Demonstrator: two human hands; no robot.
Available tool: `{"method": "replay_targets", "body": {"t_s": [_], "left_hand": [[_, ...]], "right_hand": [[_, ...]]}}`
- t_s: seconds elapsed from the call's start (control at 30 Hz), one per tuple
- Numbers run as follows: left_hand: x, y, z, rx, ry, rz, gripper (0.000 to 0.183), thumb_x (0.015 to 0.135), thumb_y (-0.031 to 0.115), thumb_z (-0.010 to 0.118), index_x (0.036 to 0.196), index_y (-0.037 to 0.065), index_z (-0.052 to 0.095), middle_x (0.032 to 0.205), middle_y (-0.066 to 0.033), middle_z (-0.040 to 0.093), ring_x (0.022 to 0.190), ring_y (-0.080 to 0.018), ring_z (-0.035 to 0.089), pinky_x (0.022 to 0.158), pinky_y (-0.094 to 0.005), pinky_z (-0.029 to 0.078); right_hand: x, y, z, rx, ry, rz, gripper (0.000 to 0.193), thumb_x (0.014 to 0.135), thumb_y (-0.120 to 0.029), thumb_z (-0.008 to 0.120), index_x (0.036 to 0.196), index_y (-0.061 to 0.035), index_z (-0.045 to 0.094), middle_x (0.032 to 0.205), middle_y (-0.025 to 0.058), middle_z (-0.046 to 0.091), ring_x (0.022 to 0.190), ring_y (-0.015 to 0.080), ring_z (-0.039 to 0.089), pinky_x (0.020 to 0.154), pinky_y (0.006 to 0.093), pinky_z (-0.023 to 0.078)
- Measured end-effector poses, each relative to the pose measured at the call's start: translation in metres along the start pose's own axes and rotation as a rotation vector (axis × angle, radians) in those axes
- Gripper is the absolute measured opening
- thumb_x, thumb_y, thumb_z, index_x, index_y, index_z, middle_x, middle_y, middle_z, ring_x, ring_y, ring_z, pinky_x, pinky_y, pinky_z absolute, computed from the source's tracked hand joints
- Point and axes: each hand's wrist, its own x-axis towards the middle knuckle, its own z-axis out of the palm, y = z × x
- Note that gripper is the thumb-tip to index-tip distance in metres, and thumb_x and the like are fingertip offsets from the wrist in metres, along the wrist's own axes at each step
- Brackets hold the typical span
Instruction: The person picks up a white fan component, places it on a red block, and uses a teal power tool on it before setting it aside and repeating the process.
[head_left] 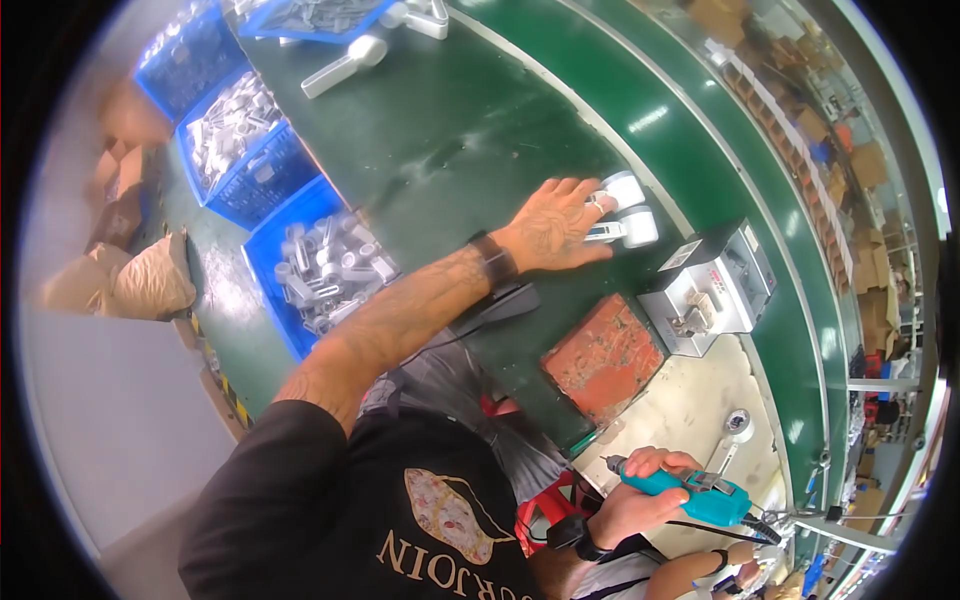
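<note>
My left hand (560, 225) reaches across the green bench to two white round-headed parts with handles lying side by side. Its fingers curl over the handle of the farther white part (622, 190), with the thumb beside the nearer white part (640, 227). At lower right my right hand (640, 500) is wrapped round a teal electric screwdriver (700, 500), whose bit points left and whose black cord trails off right. Beyond the screwdriver, a white-grey handled part (735, 430) with an open round head lies on a pale board (690, 400).
A worn red block (605, 358) and a small grey-white boxy device (710, 290) sit between my hands. Blue crates (262, 185) of grey-white parts line the left side, one blue bin (265, 285) near my forearm. A green conveyor (700, 130) curves along the right. Another person's arm (690, 575) shows below.
</note>
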Motion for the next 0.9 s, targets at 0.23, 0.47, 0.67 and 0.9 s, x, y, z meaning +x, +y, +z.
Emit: {"method": "replay_targets", "body": {"t_s": [0.23,0.47,0.67,0.9], "left_hand": [[-0.063,0.002,-0.026,0.122,0.012,-0.051,0.03,0.093,0.037,0.066,0.109,0.011,0.064,0.128,-0.0136,0.056,0.11,-0.0304,0.061,0.093,-0.0434,0.049],[-0.209,-0.036,-0.126,0.22,0.367,-0.644,0.039,0.086,0.018,0.077,0.12,0.004,0.065,0.132,-0.0204,0.057,0.114,-0.0386,0.062,0.095,-0.0466,0.051],[-0.276,-0.074,-0.116,0.379,0.476,-0.706,0.037,0.082,0.006,0.071,0.119,0.004,0.064,0.144,-0.0238,0.048,0.133,-0.038,0.048,0.108,-0.0462,0.042],[-0.204,-0.073,-0.122,-0.15,0.514,-0.561,0.017,0.101,0.003,0.052,0.108,0.001,0.068,0.12,-0.0139,0.067,0.115,-0.0247,0.061,0.101,-0.0356,0.046]], "right_hand": [[-0.002,0.001,-0.026,0.038,0.031,0.006,0.065,0.096,-0.065,0.052,0.107,-0.0013,0.051,0.068,0.0044,0.044,0.064,0.0159,0.046,0.061,0.0284,0.038],[0.016,0.023,-0.006,0.077,-0.112,0.045,0.067,0.098,-0.066,0.048,0.104,0.0004,0.05,0.069,0.0052,0.045,0.064,0.016,0.046,0.062,0.0285,0.037],[0.016,0.003,-0.014,0.024,-0.047,-0.022,0.067,0.094,-0.067,0.055,0.105,-0.0012,0.053,0.069,0.0048,0.046,0.063,0.0163,0.045,0.061,0.0304,0.039],[0.0,0.012,-0.023,0.248,0.032,0.146,0.054,0.083,-0.04,0.082,0.107,0.0021,0.056,0.084,0.0102,0.061,0.07,0.021,0.062,0.06,0.033,0.052]]}}
